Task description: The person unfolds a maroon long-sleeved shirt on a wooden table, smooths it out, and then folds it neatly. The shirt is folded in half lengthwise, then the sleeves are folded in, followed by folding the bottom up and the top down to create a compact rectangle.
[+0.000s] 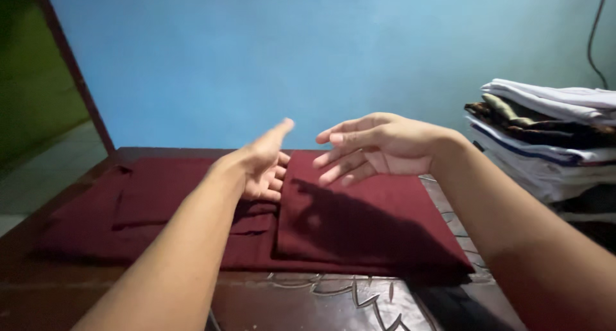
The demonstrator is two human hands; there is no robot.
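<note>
Hands, left [264, 166] and right [375, 148], hover open above maroon cloth [359, 222].

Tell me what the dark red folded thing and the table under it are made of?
The dark red folded cloth looks like woven fabric, matte, with soft creases. The dark brown table seems polished wood or a glossy patterned top; it shines, so I cannot be sure.

We record no packages, labels, signs or screens here, on the table, against the wall or beside it.
</note>
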